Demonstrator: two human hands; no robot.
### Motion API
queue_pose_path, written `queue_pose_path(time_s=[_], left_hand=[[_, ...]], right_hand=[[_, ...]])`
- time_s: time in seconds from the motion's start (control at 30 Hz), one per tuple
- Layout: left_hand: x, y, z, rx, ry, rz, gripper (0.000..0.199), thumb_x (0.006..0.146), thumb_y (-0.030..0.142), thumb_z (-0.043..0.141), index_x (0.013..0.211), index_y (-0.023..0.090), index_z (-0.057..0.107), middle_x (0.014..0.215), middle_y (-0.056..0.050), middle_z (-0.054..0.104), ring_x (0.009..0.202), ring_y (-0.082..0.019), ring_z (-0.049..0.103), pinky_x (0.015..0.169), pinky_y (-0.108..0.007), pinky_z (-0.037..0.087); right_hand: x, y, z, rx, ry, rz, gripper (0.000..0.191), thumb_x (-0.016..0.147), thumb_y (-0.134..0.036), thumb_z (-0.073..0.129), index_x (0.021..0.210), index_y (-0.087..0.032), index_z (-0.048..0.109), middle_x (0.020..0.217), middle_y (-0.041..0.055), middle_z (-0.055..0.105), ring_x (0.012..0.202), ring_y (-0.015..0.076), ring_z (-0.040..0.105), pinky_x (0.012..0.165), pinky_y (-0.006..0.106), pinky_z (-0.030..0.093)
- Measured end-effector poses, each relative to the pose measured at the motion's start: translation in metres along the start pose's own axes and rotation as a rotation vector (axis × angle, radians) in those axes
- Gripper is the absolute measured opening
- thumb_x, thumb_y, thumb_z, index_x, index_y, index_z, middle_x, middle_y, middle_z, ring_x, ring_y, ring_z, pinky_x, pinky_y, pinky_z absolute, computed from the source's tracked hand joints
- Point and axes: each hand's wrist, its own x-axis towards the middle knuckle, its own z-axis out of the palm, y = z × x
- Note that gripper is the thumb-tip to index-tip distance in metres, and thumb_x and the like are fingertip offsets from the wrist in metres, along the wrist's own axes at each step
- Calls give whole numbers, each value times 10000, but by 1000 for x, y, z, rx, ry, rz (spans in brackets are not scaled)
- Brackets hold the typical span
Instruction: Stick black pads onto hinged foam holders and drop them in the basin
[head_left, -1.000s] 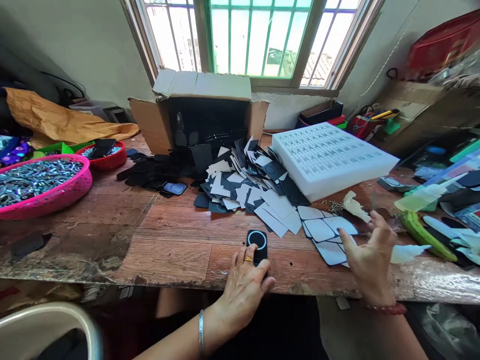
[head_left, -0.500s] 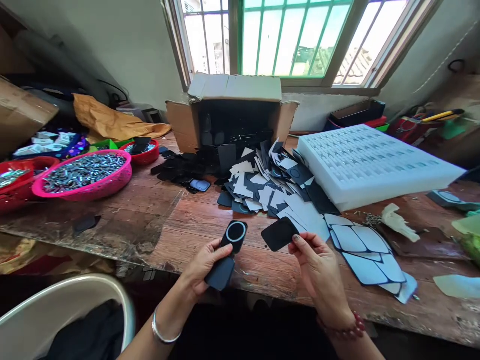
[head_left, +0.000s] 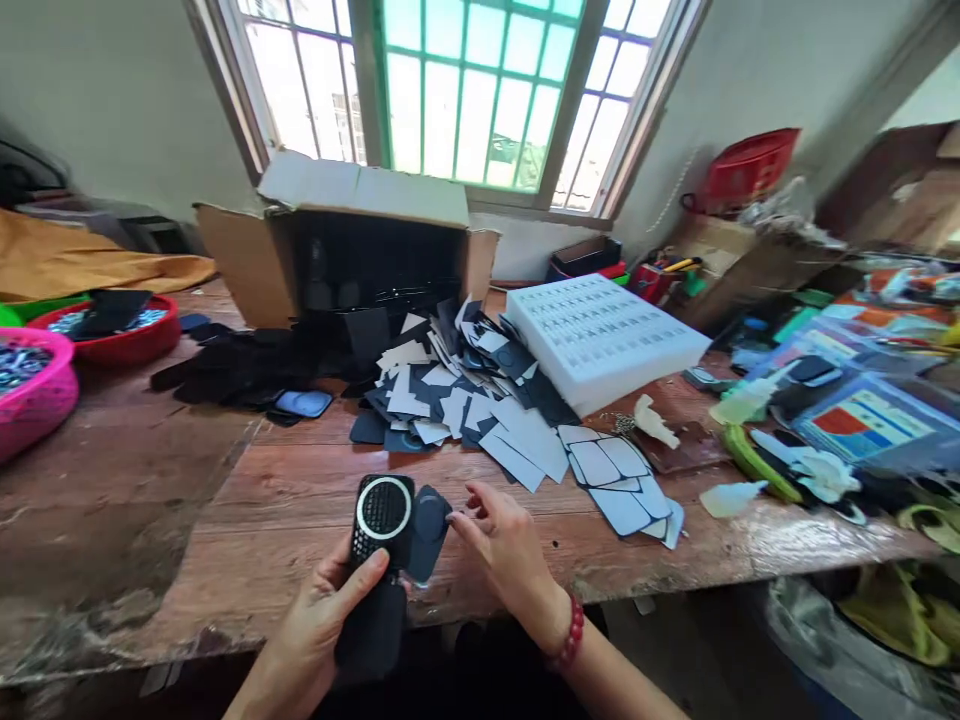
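My left hand (head_left: 330, 610) is wrapped round a black hinged case (head_left: 375, 625), whose upper panel carries a pale ring (head_left: 385, 507). Right of that panel, touching or very near it, is a dark rounded piece (head_left: 429, 535) with a faint round mark. The fingertips of my right hand (head_left: 506, 550) pinch the upper right edge of this piece. Beyond both hands lies a heap of white and dark cut sheets (head_left: 450, 390), spread before an open cardboard box (head_left: 247, 265). White panels with dark edges (head_left: 619, 480) overlap to the right of the heap.
A white foam block (head_left: 607, 340) stands behind the panels. Black pieces (head_left: 240, 365) lie left of the heap, near a red basket (head_left: 142, 340) and a pink basket (head_left: 45, 400). Glue bottles (head_left: 731, 498) and plastic boxes (head_left: 877, 420) sit at the right. The table's front edge is near my wrists.
The view has turned right. My right hand has come closer to my left, and the dark piece is now beside the case. The ringed panel now shows a patterned centre.
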Motion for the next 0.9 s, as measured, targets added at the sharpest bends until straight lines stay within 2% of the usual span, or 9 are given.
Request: queue_pose_path(time_s=[0.07, 0.2, 0.3, 0.37, 0.43, 0.53, 0.63, 0.73, 0.9], left_hand=[[-1, 3, 2, 34, 6, -7, 574, 605, 432, 910, 1101, 231, 702, 782, -2, 731, 604, -130, 640, 569, -209, 512], [-5, 10, 8, 71, -115, -24, 482, 667, 404, 880, 1066, 193, 710, 800, -29, 737, 609, -114, 628, 595, -198, 501], [-4, 17, 1, 39, -239, -78, 452, 669, 362, 875, 1037, 157, 710, 836, -80, 745, 744, -182, 684, 677, -250, 527], [-3, 21, -9, 18, -256, -94, 465, 652, 322, 878, 1046, 145, 706, 924, -114, 750, 855, -218, 695, 735, -277, 531], [-3, 23, -18, 33, -249, -101, 474, 634, 280, 877, 1055, 147, 703, 986, -117, 746, 883, -204, 688, 739, -253, 515], [-4, 21, -22, 78, -305, -98, 398, 636, 250, 853, 993, 147, 710, 992, -97, 740, 871, -168, 679, 727, -209, 492], [-4, 14, -16, 96, -370, -121, 337, 698, 254, 798, 998, 152, 684, 976, -95, 738, 862, -175, 694, 765, -246, 520], [-1, 7, -10, 131, -366, -177, 436, 725, 233, 762, 1134, 179, 620, 968, -97, 740, 841, -220, 722, 735, -323, 569], [3, 3, -6, 199, -389, -217, 413, 740, 187, 684, 1147, 149, 627, 948, -116, 737, 739, -215, 736, 641, -297, 587]], right_hand=[[4, -2, -5, 159, -99, 109, 373, 829, -492, 665, 1034, -182, 693, 857, 63, 706, 751, 204, 617, 684, 330, 484], [10, -8, -10, 371, -337, 223, 330, 797, -477, 685, 682, -171, 636, 619, -16, 583, 591, 120, 488, 578, 255, 389], [12, -10, -17, 333, -217, 235, 358, 783, -484, 694, 616, -181, 606, 535, -38, 500, 534, 108, 407, 537, 257, 340], [15, -7, -25, 274, -34, 222, 365, 755, -518, 719, 627, -189, 626, 524, -37, 491, 530, 117, 404, 536, 265, 346], [17, -2, -32, 284, 63, 272, 380, 710, -545, 760, 637, -192, 638, 537, -27, 517, 550, 130, 444, 560, 273, 377], [16, 2, -35, 503, 1, 393, 386, 657, -535, 819, 656, -189, 649, 662, 14, 630, 663, 167, 556, 668, 303, 462], [7, -3, -28, 678, -105, 453, 386, 607, -504, 864, 638, -183, 653, 736, 38, 670, 727, 179, 582, 717, 317, 490], [-1, -14, -18, 660, -171, 434, 409, 598, -499, 871, 564, -182, 614, 665, 25, 628, 683, 163, 548, 665, 295, 475], [-6, -21, -11, 592, -195, 430, 426, 588, -506, 869, 532, -185, 594, 674, 31, 619, 718, 177, 559, 672, 294, 466]])
